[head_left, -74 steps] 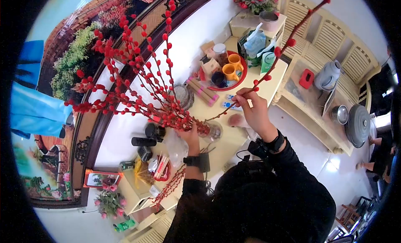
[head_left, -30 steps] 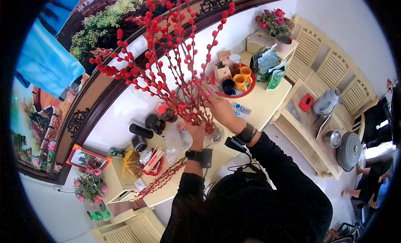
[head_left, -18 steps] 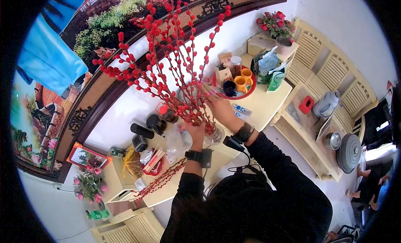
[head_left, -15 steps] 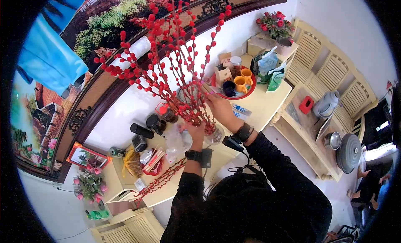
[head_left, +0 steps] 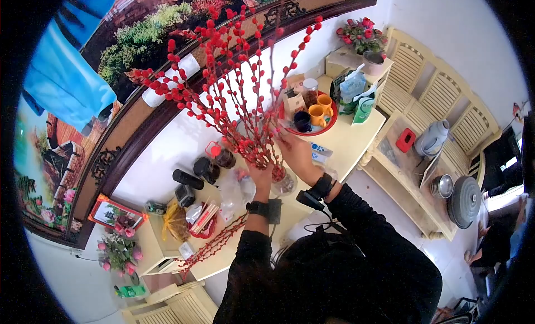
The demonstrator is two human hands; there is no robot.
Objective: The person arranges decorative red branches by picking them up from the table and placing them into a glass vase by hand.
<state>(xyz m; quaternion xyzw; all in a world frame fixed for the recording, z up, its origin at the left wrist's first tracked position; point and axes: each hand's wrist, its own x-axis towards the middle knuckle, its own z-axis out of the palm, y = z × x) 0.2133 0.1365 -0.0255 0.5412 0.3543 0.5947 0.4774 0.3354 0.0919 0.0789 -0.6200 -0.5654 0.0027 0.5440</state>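
A tall bunch of red-budded branches (head_left: 239, 101) stands in a glass vase (head_left: 284, 182) on the cream table. My left hand (head_left: 261, 176) is wrapped round the lower stems just above the vase. My right hand (head_left: 295, 154) is at the right side of the bunch, its fingers closed among the stems; a branch appears to be pinched there, though the fingertips are partly hidden. More red-budded branches (head_left: 214, 243) lie on the table left of my left forearm.
Beyond my right hand is a red tray (head_left: 320, 129) with mugs and a jar. Dark bottles, a clear plastic bag (head_left: 228, 196) and a red basket (head_left: 205, 229) stand at the left. A low table (head_left: 412, 168) and a bench are at the right, with a person at the far edge.
The single branch held out to the right earlier is now among the bunch. My right hand has moved left to the stems; my left hand has kept hold of them. The view has turned.
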